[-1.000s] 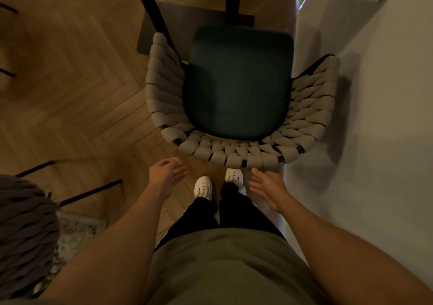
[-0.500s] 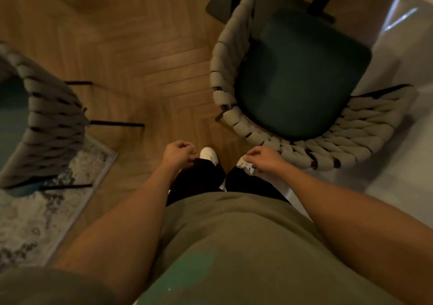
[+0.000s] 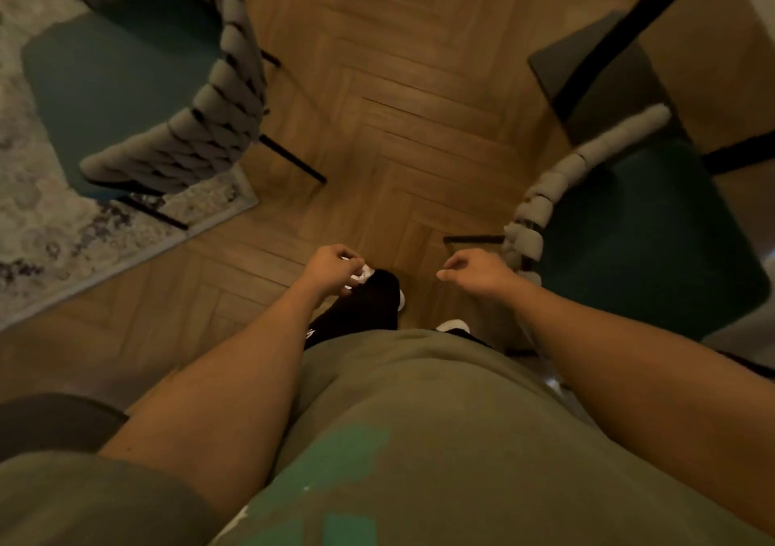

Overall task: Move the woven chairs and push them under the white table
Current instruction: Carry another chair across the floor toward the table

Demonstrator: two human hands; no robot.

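I stand on the herringbone wood floor (image 3: 398,97) with both arms held out low in front of my olive shirt (image 3: 419,440). My left hand (image 3: 333,266) is curled into a loose fist and grips nothing; just beyond its knuckles I see the toe of my white shoe (image 3: 365,273) and my black trouser leg (image 3: 360,306). My right hand (image 3: 476,271) is also loosely curled, fingers bent inward, with nothing in it. Just to the right of that hand, close to it but apart as far as I can tell, is the padded woven back of one woven chair (image 3: 557,193); its dark green seat (image 3: 646,243) spreads further right, and beyond it stand the black table legs (image 3: 654,4) on their dark base plate (image 3: 587,67). The table top itself barely shows, only a pale sliver at the upper right corner. The other woven chair (image 3: 201,126) stands well away from my left hand, up and to the left, its green seat turned away from me and its thin black legs resting partly on the floor and partly on the patterned grey rug (image 3: 54,218). A strip of bare floor lies between the two chairs, straight ahead of both hands
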